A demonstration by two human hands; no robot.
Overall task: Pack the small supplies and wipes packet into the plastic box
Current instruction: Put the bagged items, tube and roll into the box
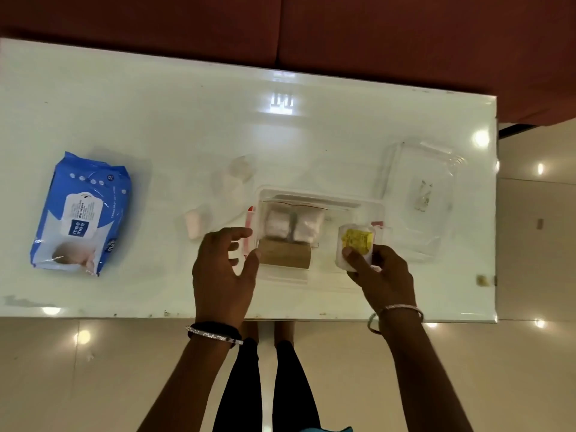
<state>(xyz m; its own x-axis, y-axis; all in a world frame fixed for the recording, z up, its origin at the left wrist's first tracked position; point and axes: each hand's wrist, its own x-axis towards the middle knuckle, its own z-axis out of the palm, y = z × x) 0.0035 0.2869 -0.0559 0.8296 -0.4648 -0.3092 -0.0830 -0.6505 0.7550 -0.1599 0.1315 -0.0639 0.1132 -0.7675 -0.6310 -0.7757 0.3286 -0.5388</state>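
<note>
A clear plastic box [352, 203] sits mid-table. Inside it lie a zip bag of white cotton [294, 224] and a brown roll [285, 254]. My right hand [381, 275] holds a white packet with a yellow label [355, 244] over the box's right half. My left hand [223, 272] rests against the box's left wall, fingers spread, holding nothing. A blue wipes packet [82, 215] lies far left on the table. A small pink-white piece [194, 224] and a clear tape roll [240, 169] lie left of the box.
The box's transparent lid [420, 194] lies to the right, near the table's right edge. The white glossy table [187, 113] ends close to my body. A dark red sofa [374, 32] runs along the far side. My legs show below the table edge.
</note>
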